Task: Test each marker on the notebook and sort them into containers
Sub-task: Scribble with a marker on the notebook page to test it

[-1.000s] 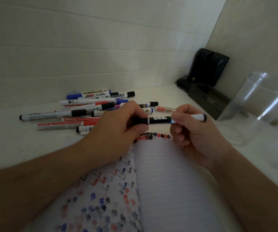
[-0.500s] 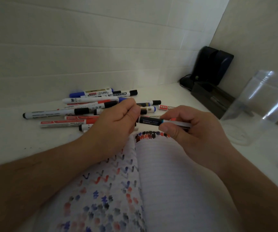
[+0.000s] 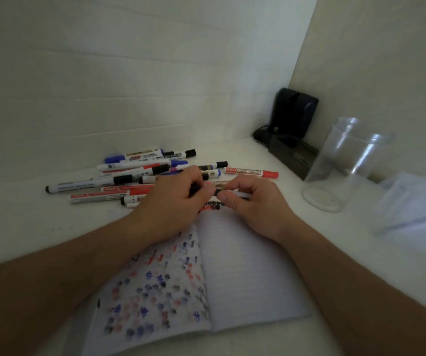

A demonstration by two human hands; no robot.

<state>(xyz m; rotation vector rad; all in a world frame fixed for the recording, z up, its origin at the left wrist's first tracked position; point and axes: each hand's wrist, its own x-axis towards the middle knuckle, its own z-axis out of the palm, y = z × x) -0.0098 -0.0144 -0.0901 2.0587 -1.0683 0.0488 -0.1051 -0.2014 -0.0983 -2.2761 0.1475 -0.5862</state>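
Both hands hold one black-and-white marker (image 3: pixel 217 192) level over the top edge of the open notebook (image 3: pixel 245 265). My left hand (image 3: pixel 173 201) grips its black cap end, and my right hand (image 3: pixel 253 201) pinches the white barrel. The notebook's left page is covered in red, blue and black test marks; its right page is lined with marks only at the top. A pile of several markers (image 3: pixel 129 176) lies on the table behind my left hand. A clear plastic container (image 3: pixel 342 165) stands at the right.
A red-capped marker (image 3: pixel 251 172) lies apart, right of the pile. A second clear container (image 3: pixel 412 204) lies at the far right. A black device (image 3: pixel 294 114) and a dark tray (image 3: pixel 294 155) sit in the back corner. Walls close the back and right.
The hands and marker have dropped lower, toward the notebook's top edge. My right hand has slid along the barrel toward my left, hiding more of the marker.
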